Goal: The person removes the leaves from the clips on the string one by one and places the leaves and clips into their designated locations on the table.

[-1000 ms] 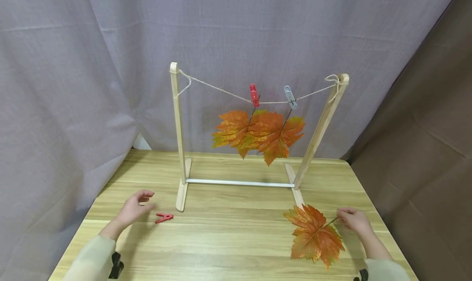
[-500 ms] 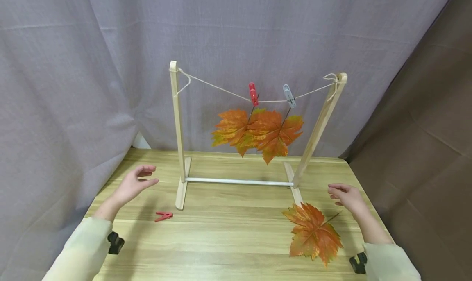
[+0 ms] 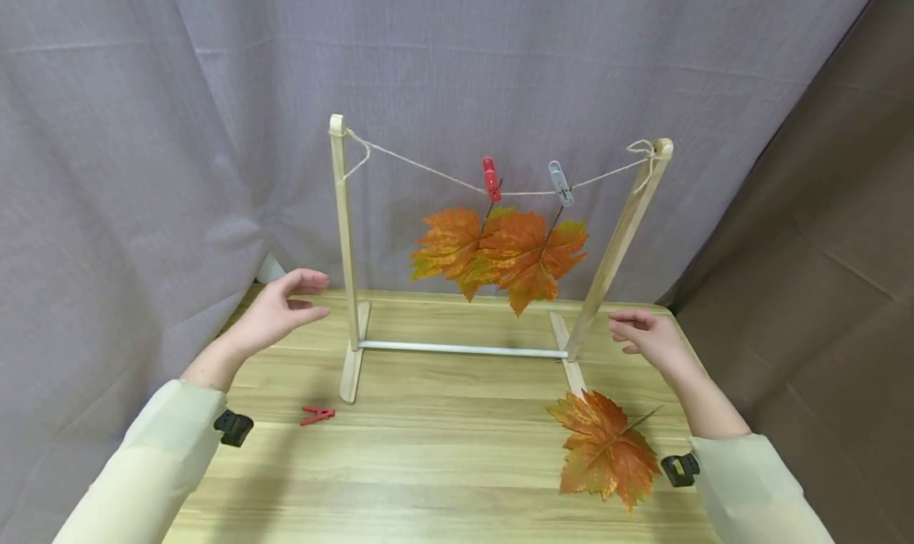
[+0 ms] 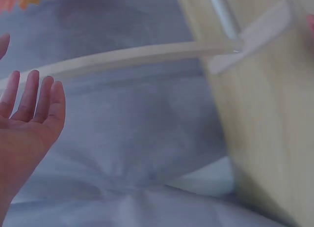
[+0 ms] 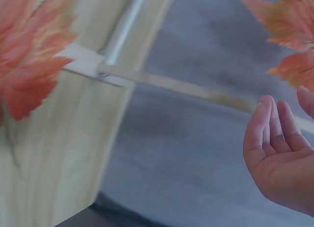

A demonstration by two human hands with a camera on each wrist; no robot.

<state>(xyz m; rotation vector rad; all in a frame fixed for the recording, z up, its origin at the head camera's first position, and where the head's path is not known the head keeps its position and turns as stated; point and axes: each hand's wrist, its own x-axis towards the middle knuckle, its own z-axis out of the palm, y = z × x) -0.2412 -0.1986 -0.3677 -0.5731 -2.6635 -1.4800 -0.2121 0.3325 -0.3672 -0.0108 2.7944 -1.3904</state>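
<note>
A: What just changed?

B: The right hand [image 3: 650,342] is off the stem of the loose orange maple-shaped leaf [image 3: 608,453]. A second ago its fingers were at that stem; now it and the left hand [image 3: 274,314] are both raised. Leaf hasn't visibly shifted on the wood-grain desk [image 3: 400,473].

A: Grip state?

B: Left grip: thumb spread from the fingers, nothing held, just beside the pale wooden left post [image 3: 346,235]. Right grip: fingers loosely bent, nothing held, near the pale wooden right post [image 3: 622,243].

A: Meaning for the work?

B: Reads as: that leaf is laid down, unclipped. Two similar orange leaves [image 3: 544,258] hang from the thin pale string [image 3: 414,163], one by a red plastic clothespin [image 3: 491,181], one by a grey-blue plastic clothespin [image 3: 561,183]. A spare red clothespin [image 3: 319,415] lies front-left, untouched.

A: Loose leaf: where, which way?

B: Front-right of desk, overlapping the near end of the rack's right foot [image 3: 575,379] in the head view; contact unclear. Stem points away and right. Long axis diagonal, far right to near left. Spare clothespin lies roughly left-right, its spread ends leftward.
</note>
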